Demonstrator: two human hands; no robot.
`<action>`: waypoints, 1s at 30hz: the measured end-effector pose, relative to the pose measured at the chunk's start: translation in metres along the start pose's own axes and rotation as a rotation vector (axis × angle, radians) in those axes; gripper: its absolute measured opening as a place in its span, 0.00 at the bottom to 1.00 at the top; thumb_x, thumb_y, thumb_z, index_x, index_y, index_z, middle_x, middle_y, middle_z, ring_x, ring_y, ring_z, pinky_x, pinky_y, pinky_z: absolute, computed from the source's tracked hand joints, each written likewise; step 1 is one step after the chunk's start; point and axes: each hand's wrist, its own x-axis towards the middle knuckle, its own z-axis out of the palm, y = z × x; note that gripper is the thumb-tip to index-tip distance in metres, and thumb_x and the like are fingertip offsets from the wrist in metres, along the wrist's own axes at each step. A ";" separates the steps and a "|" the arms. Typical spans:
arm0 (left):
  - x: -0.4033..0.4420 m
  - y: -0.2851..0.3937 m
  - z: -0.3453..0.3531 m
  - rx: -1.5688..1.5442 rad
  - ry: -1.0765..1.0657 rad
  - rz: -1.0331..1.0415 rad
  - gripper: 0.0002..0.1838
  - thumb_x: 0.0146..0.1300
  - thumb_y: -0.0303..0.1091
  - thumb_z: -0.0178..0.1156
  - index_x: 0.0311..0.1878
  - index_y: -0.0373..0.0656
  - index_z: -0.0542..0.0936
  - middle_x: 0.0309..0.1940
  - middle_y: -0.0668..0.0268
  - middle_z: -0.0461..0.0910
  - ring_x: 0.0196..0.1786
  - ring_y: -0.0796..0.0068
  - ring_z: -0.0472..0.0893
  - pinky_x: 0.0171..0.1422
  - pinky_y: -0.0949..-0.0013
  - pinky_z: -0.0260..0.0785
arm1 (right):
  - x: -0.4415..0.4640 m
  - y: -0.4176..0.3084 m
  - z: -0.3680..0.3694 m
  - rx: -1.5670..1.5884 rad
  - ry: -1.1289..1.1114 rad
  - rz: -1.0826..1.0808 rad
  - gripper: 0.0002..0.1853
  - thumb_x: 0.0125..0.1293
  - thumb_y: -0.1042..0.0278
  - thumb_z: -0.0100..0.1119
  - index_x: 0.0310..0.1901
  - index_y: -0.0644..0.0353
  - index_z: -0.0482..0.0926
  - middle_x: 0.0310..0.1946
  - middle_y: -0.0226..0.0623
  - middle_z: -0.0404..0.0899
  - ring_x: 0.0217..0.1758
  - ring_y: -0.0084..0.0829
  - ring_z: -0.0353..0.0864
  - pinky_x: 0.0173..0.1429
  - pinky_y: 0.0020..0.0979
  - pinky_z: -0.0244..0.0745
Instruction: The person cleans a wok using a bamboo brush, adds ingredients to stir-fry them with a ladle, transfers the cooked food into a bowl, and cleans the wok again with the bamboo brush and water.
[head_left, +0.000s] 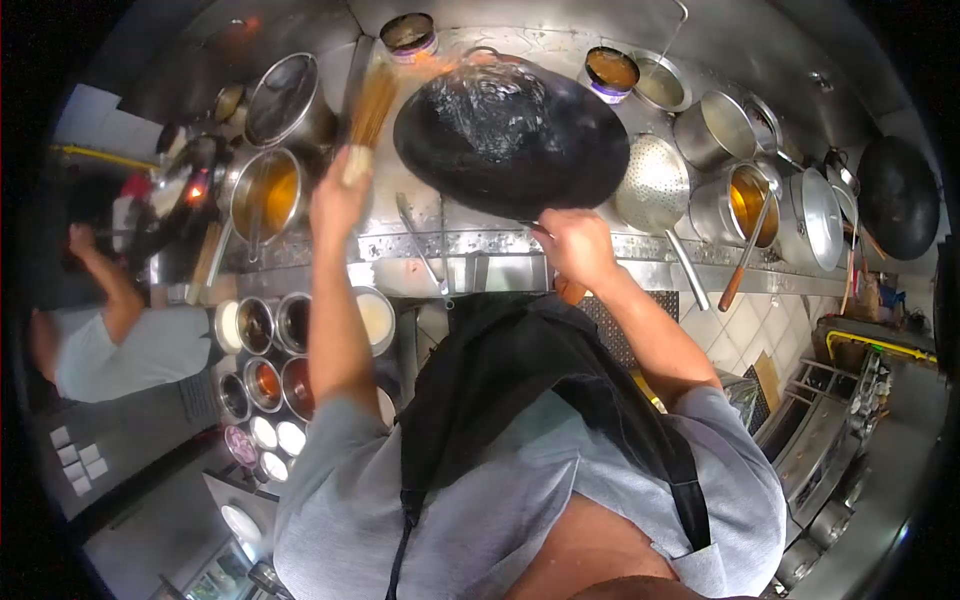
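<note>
My left hand (338, 208) is closed around the pale handle of a bamboo wok brush (375, 105), whose bristles point up and blur a little. Just right of the brush, a large black wok (510, 135) is tilted over the stove, its inside wet and shiny near the far rim. My right hand (578, 245) grips the wok's handle at the near edge; the fingers hide most of the handle. Orange flame glows behind the wok's far left rim. A perforated strainer (652, 182) with a metal handle lies right beside the wok.
Left stands a pot of amber liquid (267, 195); another amber-filled pot (748, 205) holds a ladle on the right. Open cans (612, 72) sit at the back. Tongs (420, 240) lie near the front edge. Several ingredient containers (265, 385) are lower left. A co-worker (130, 345) works far left.
</note>
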 end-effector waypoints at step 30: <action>-0.125 -0.106 0.152 0.050 -0.070 -0.020 0.37 0.58 0.34 0.63 0.73 0.36 0.67 0.69 0.42 0.67 0.68 0.42 0.71 0.74 0.53 0.63 | 0.017 -0.030 0.002 0.764 0.608 0.614 0.09 0.64 0.68 0.71 0.34 0.64 0.83 0.23 0.29 0.80 0.28 0.16 0.73 0.33 0.26 0.70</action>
